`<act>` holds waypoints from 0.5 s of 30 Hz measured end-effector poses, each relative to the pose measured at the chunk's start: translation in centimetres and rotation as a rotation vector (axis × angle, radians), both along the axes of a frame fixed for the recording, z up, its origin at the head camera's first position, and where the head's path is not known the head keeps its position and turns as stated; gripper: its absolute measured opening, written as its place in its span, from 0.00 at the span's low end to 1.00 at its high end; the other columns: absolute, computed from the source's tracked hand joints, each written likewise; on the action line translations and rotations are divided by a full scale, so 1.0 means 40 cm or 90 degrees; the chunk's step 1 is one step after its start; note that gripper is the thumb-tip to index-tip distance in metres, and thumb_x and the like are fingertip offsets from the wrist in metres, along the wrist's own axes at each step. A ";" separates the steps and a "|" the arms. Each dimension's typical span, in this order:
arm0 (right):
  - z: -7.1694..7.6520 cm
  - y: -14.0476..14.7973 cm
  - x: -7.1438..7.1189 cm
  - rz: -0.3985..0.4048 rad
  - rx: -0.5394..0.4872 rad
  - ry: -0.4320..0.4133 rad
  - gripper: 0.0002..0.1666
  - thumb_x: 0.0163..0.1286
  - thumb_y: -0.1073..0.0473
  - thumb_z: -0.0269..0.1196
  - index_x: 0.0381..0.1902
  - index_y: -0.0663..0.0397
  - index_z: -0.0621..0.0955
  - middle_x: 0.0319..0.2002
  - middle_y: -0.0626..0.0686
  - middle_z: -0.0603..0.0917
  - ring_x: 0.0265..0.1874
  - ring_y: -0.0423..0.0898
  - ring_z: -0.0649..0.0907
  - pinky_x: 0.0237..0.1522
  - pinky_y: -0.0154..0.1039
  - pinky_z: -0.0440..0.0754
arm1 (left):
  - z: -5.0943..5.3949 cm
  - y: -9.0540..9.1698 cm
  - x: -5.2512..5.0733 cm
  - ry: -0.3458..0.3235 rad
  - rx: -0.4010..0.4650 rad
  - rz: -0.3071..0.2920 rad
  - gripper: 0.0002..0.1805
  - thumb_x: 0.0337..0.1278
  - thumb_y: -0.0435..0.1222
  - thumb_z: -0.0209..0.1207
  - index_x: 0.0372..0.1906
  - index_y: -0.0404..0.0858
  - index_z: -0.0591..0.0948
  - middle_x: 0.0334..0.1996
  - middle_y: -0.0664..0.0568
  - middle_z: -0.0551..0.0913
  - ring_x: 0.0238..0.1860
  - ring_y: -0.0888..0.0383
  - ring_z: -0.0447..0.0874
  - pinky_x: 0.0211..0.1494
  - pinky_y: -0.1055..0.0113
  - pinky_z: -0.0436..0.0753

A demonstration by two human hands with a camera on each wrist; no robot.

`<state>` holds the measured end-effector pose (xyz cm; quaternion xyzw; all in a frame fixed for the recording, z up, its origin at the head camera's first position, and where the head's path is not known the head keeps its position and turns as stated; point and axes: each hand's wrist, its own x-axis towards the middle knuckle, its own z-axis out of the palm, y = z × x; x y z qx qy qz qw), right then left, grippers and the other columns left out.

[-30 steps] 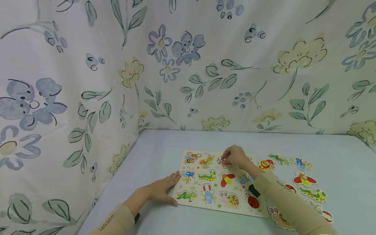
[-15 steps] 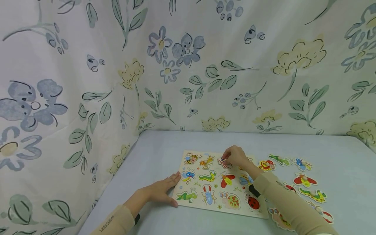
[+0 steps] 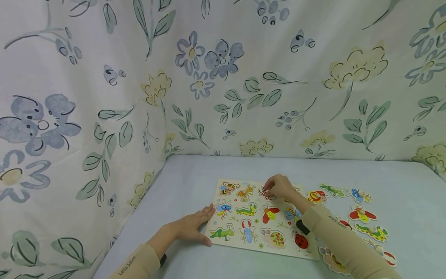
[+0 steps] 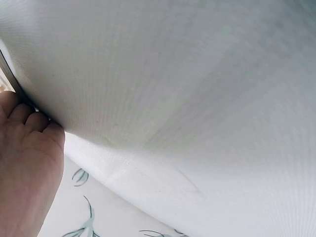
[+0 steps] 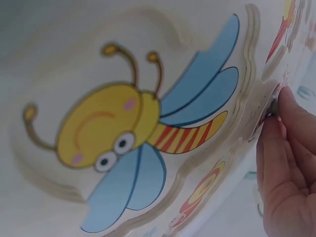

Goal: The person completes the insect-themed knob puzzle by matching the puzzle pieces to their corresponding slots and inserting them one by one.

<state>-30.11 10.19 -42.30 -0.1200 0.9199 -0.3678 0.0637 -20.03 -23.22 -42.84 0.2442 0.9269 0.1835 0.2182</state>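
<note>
A pale puzzle board (image 3: 237, 242) printed with cartoon insects lies on the white table. My left hand (image 3: 191, 226) rests flat at its left edge, fingers fairly straight and touching the rim; the left wrist view also catches that hand's side (image 4: 29, 158). Over the board's top row, my right hand (image 3: 278, 186) pinches the small knob (image 5: 273, 106) of a reddish, leggy insect puzzle piece (image 3: 262, 192). Fingers cover most of this piece, so I cannot tell whether it sits fully in its recess. The right wrist view shows a blue-winged dragonfly picture (image 5: 192, 108) close by.
Several loose knobbed pieces lie right of the board: a grasshopper (image 3: 332, 190), a red-winged bug (image 3: 362, 214), a caterpillar (image 3: 371, 231) and a snail (image 3: 332, 261). My right sleeve (image 3: 348, 244) partly covers some. A floral curtain (image 3: 265, 116) hangs behind the table.
</note>
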 end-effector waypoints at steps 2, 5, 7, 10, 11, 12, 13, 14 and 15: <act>0.000 0.003 0.001 0.002 -0.003 -0.001 0.06 0.55 0.69 0.71 0.32 0.63 0.85 0.28 0.51 0.83 0.28 0.46 0.77 0.33 0.40 0.78 | -0.001 0.000 -0.001 -0.001 0.001 0.001 0.58 0.46 0.57 0.68 0.77 0.39 0.51 0.78 0.49 0.45 0.76 0.47 0.46 0.74 0.46 0.54; 0.001 0.006 0.002 0.002 -0.003 -0.006 0.07 0.56 0.68 0.71 0.33 0.63 0.85 0.29 0.51 0.84 0.30 0.46 0.78 0.35 0.41 0.79 | -0.002 0.000 -0.001 -0.003 -0.002 0.004 0.58 0.46 0.57 0.68 0.77 0.40 0.51 0.78 0.49 0.45 0.76 0.47 0.46 0.74 0.46 0.55; 0.002 0.009 0.002 0.004 0.000 -0.008 0.07 0.57 0.68 0.71 0.34 0.63 0.85 0.30 0.51 0.84 0.30 0.46 0.79 0.35 0.42 0.80 | -0.002 0.001 -0.001 -0.003 -0.002 0.005 0.58 0.46 0.57 0.68 0.77 0.40 0.51 0.78 0.50 0.45 0.76 0.47 0.46 0.74 0.46 0.55; 0.007 0.016 0.002 0.015 0.003 -0.013 0.08 0.58 0.67 0.70 0.36 0.64 0.86 0.32 0.53 0.85 0.32 0.47 0.80 0.37 0.43 0.81 | 0.000 0.001 0.001 -0.002 -0.001 0.003 0.58 0.46 0.57 0.68 0.77 0.40 0.51 0.78 0.49 0.45 0.76 0.47 0.46 0.73 0.45 0.55; 0.009 0.018 0.003 0.018 0.002 -0.016 0.08 0.58 0.67 0.70 0.37 0.64 0.86 0.33 0.53 0.86 0.33 0.47 0.81 0.38 0.43 0.81 | 0.001 0.001 0.001 -0.001 0.000 0.003 0.58 0.46 0.57 0.68 0.77 0.40 0.51 0.78 0.49 0.45 0.76 0.46 0.46 0.74 0.45 0.55; 0.010 0.020 0.003 0.022 0.001 -0.019 0.09 0.58 0.67 0.70 0.38 0.64 0.86 0.33 0.54 0.86 0.33 0.47 0.81 0.38 0.44 0.81 | 0.002 0.002 0.001 -0.001 0.000 0.003 0.58 0.46 0.57 0.69 0.77 0.39 0.51 0.78 0.49 0.45 0.76 0.46 0.46 0.74 0.46 0.55; 0.011 0.022 0.003 0.024 -0.002 -0.025 0.09 0.58 0.67 0.70 0.38 0.64 0.86 0.34 0.54 0.86 0.34 0.47 0.81 0.38 0.44 0.81 | 0.002 0.002 0.000 -0.001 0.001 0.002 0.58 0.46 0.57 0.69 0.77 0.39 0.52 0.78 0.49 0.45 0.76 0.46 0.46 0.74 0.45 0.55; 0.013 0.025 0.004 0.027 -0.004 -0.030 0.10 0.58 0.67 0.70 0.39 0.65 0.86 0.35 0.54 0.86 0.34 0.48 0.81 0.39 0.44 0.81 | 0.002 0.002 0.001 -0.001 0.001 0.002 0.58 0.46 0.57 0.69 0.77 0.39 0.52 0.78 0.49 0.45 0.76 0.46 0.46 0.73 0.45 0.55; 0.013 0.027 0.004 0.026 -0.007 -0.035 0.10 0.58 0.68 0.70 0.40 0.65 0.86 0.35 0.54 0.86 0.35 0.47 0.81 0.39 0.43 0.81 | 0.003 0.002 0.001 -0.001 0.002 0.003 0.58 0.46 0.57 0.69 0.77 0.39 0.52 0.78 0.49 0.46 0.76 0.46 0.46 0.73 0.45 0.55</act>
